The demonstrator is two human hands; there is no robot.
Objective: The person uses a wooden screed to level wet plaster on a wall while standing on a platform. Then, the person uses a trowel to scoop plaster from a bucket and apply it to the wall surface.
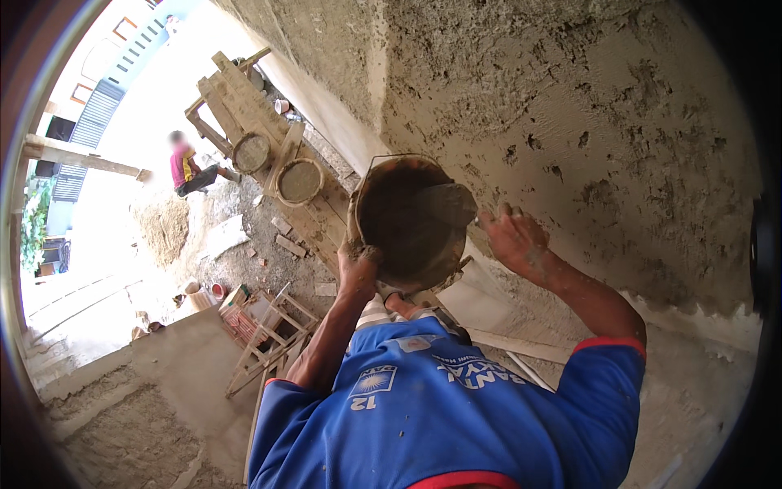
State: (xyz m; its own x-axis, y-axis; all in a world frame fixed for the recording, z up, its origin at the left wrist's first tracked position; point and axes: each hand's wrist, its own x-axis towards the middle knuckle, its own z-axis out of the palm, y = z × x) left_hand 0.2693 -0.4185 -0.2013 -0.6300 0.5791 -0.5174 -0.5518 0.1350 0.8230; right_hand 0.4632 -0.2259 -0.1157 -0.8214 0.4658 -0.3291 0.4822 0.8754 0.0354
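Note:
A mortar-crusted bucket (355, 218) is tilted in front of me, with its dark inside facing up toward me. My left hand (358, 265) is closed on the near left part of its rim. Over the bucket's right side reaches the flat, grey, smeared blade of a trowel (448, 204). My right hand (517, 240) grips the trowel at its handle end, close to the wall; the fingers mostly cover the handle. Wet grey mortar (399, 224) shows in the shaded bucket, though its depth is hard to tell. Splashes of mortar cling to both hands.
A rough plastered wall (586, 106) rises at the right. Two mortar-filled buckets (281, 194) stand on a plank scaffold (327, 216). Down left are a wooden frame (269, 334) and a low wall (147, 399). A person (189, 167) sits by a sand heap (160, 228).

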